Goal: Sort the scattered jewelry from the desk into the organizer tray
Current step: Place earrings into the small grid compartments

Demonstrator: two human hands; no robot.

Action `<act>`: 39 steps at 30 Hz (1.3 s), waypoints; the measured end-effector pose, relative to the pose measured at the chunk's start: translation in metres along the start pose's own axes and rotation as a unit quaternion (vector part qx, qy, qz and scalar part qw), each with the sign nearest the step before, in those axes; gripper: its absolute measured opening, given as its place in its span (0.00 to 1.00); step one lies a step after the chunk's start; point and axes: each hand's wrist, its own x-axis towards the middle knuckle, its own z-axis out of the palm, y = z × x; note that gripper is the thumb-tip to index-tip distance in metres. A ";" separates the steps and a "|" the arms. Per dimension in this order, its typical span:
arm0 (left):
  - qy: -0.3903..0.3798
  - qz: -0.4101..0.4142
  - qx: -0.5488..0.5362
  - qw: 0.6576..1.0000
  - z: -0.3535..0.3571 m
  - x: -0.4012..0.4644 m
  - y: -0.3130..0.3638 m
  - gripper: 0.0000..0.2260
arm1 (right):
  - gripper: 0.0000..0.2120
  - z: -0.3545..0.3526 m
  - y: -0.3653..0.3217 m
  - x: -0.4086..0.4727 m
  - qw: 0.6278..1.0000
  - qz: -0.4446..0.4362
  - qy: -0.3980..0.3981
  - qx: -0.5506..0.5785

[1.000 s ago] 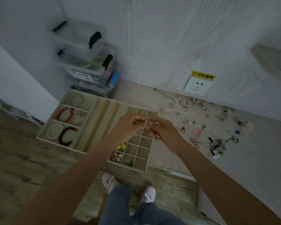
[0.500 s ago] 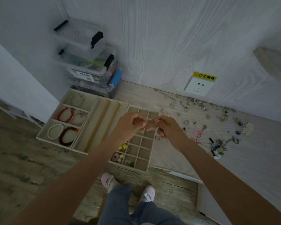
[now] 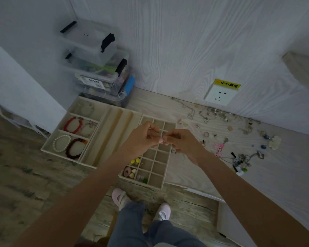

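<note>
We judge the sorting to be partly done: a few pieces sit in trays, while much is left on the desk.

Nearest us, in the lower middle of the frame, the grid tray (image 3: 160, 182) holds little. Its closest cells contain a pink ring-shaped piece (image 3: 127, 172) with pale cone-shaped bits beside it, two yellow beads (image 3: 135, 160) one row farther, and something small and green near the front edge. Most of its cells look bare.

Just above that tray, at the centre of the frame, our left hand (image 3: 143, 139) and right hand (image 3: 182, 142) meet fingertip to fingertip. Both pinch one thin metal piece (image 3: 154, 134), too small to identify; we think it is an earring or a pin on its way to a cell.

At left centre, the bracelet tray (image 3: 48, 146) holds a pearl bracelet (image 3: 61, 143) and a dark red bracelet (image 3: 75, 148) in its near compartment, and a red bracelet (image 3: 73, 124) in the next. Its farthest compartment holds something pale we cannot make out. The long slots (image 3: 112, 129) between the two trays look bare.

At right centre and upper right, scattered jewelry (image 3: 221, 132) remains on the desk (image 3: 284, 184): chains, rings, blue beads, a pink charm, a tangled cluster.
</note>
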 end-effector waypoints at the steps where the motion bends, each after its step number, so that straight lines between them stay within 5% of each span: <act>1: 0.004 -0.003 0.001 1.000 -0.002 -0.001 -0.002 0.09 | 0.06 0.001 0.001 0.002 1.000 0.009 -0.003 -0.002; 9: -0.015 -0.025 0.107 0.994 -0.024 -0.016 -0.019 0.03 | 0.12 0.011 0.011 0.012 0.998 -0.003 -0.003 -0.070; 24: 0.076 -0.072 0.292 0.951 0.006 -0.005 -0.040 0.03 | 0.13 0.029 0.037 0.019 0.969 0.026 0.075 -0.236; 32: 0.055 0.008 0.446 0.893 0.018 -0.002 -0.039 0.07 | 0.16 0.033 0.038 0.019 0.969 0.038 0.080 -0.231; 39: 0.102 0.117 0.451 0.879 0.006 -0.013 -0.048 0.06 | 0.15 0.037 0.035 0.021 0.969 0.061 0.086 -0.225</act>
